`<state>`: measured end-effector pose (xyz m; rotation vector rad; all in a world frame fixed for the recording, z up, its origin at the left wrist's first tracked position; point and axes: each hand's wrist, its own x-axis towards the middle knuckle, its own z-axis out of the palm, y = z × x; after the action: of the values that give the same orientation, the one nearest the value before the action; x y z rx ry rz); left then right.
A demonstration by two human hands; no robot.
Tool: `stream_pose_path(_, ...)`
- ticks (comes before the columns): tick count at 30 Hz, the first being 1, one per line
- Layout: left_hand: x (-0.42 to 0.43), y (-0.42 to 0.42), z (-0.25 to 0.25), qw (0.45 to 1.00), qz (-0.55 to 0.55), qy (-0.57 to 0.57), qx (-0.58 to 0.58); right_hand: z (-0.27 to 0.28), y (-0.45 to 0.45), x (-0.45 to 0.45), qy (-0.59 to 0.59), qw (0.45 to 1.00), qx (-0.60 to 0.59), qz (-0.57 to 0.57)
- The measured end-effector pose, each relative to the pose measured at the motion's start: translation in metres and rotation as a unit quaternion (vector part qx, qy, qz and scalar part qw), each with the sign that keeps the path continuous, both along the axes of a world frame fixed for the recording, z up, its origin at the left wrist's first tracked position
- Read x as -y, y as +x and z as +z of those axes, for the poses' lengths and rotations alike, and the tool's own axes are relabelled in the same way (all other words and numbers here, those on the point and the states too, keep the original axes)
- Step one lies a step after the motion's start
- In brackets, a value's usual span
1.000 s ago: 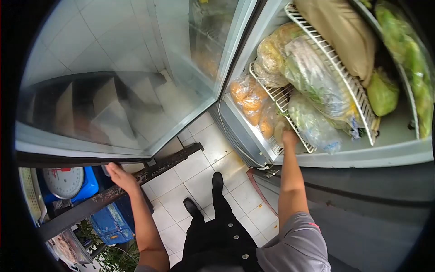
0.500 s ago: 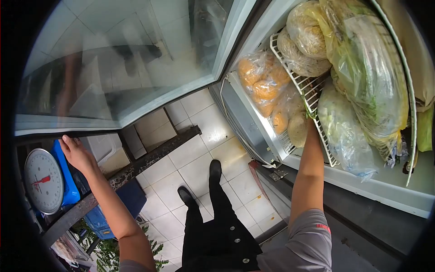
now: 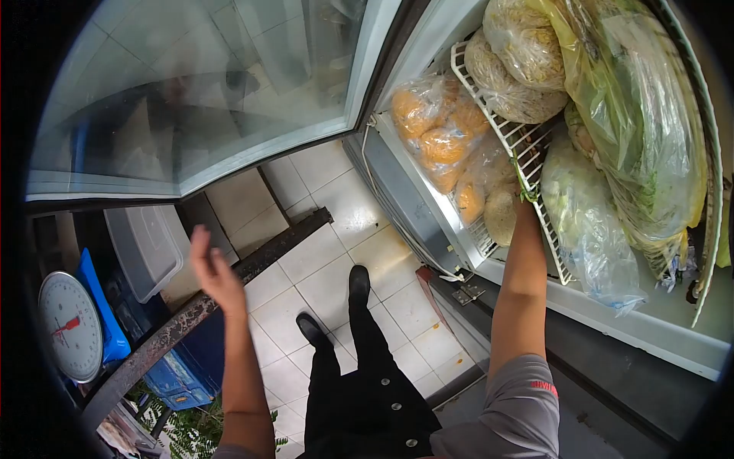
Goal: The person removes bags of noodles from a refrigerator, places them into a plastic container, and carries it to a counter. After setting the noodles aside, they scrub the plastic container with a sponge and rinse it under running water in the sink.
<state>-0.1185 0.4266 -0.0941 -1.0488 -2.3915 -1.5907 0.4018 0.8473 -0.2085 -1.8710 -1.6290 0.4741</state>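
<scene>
My left hand (image 3: pixel 217 273) hangs in the air with its fingers stretched out and apart, holding nothing. It is off the glass door (image 3: pixel 214 115) and above the dark metal frame edge (image 3: pixel 267 251). My right arm reaches into the refrigerator under the white wire shelf (image 3: pixel 501 126). Shelf and bags hide the right hand's fingers, so what they touch does not show. Beside that wrist lie a round pale bundle (image 3: pixel 501 214) and clear bags of orange produce (image 3: pixel 443 145). On the shelf are a clear bag of pale green vegetables (image 3: pixel 585 214) and a yellowish bag of greens (image 3: pixel 650 115).
A dial scale (image 3: pixel 70 327) with a blue body stands at the left, near a translucent plastic bin (image 3: pixel 145 249) and a blue crate (image 3: pixel 180 375). The door stands open over the tiled floor (image 3: pixel 313 245). Bagged noodle-like bundles (image 3: pixel 527 46) sit on the upper shelf.
My left hand has come away from the door edge and moved right, its fingers spreading. The door has shifted slightly up and left in view. My right arm stays inside the refrigerator.
</scene>
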Motion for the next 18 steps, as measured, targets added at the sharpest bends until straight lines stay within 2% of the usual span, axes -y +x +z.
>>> stream_pose_path(1,-0.014,0.023,0.003,0.999,-0.035,-0.021,0.0,0.0,-0.006,-0.006,0.001,1.0,-0.008,-0.003)
stream_pose_path(3,-0.03,0.07,-0.022,0.977,-0.141,-0.022,0.16,0.005,-0.006,-0.012,0.006,1.0,-0.023,-0.007)
stream_pose_path(4,-0.053,0.094,-0.023,0.963,-0.237,0.01,0.131,-0.001,-0.031,-0.011,0.009,0.999,-0.032,-0.008)
stream_pose_path(5,-0.073,0.114,-0.013,0.949,-0.306,-0.058,0.053,0.001,-0.033,-0.007,0.013,0.999,-0.042,-0.009)
stream_pose_path(6,-0.094,0.133,-0.009,0.916,-0.396,-0.011,0.057,0.007,-0.021,-0.004,0.016,0.999,-0.05,-0.011)
stream_pose_path(8,-0.129,0.155,0.023,0.895,-0.44,-0.037,-0.055,0.008,-0.025,-0.002,0.023,0.997,-0.066,-0.016)
stream_pose_path(10,-0.153,0.159,0.052,0.941,-0.316,-0.021,-0.122,0.002,-0.045,0.001,0.029,0.996,-0.083,-0.024)
stream_pose_path(12,-0.167,0.134,0.079,0.982,-0.117,0.034,-0.146,0.003,-0.033,0.0,0.032,0.993,-0.104,-0.033)
stream_pose_path(14,-0.168,0.097,0.108,0.995,0.0,0.07,-0.071,0.0,-0.023,0.003,0.032,0.99,-0.13,-0.047)
stream_pose_path(16,-0.16,0.052,0.119,0.989,0.093,-0.041,-0.11,-0.003,-0.01,0.01,0.029,0.986,-0.153,-0.061)
stream_pose_path(18,-0.159,0.017,0.114,0.991,0.081,-0.05,-0.089,0.001,0.0,0.013,0.029,0.982,-0.171,-0.07)
